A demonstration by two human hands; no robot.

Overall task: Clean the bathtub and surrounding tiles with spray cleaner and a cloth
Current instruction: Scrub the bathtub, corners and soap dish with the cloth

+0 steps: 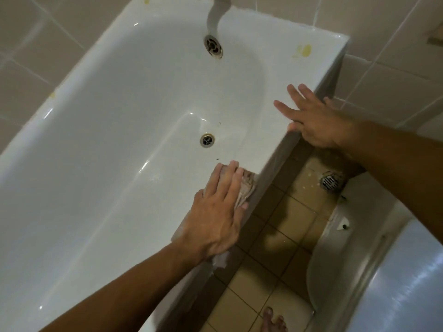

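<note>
Cloth (78, 191) lies lengthwise along bathtub (119, 116) rim, pressed by flat left hand (217, 212); right hand (314, 121) spread open.

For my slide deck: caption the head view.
Left hand presses a crumpled beige cloth on the white bathtub's rim; right hand rests flat further along.

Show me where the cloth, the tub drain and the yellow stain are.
cloth (318, 189), head view, crumpled part beside the fingers
tub drain (207, 140), head view, its grate
yellow stain (304, 51), head view, middle of the smear
</note>
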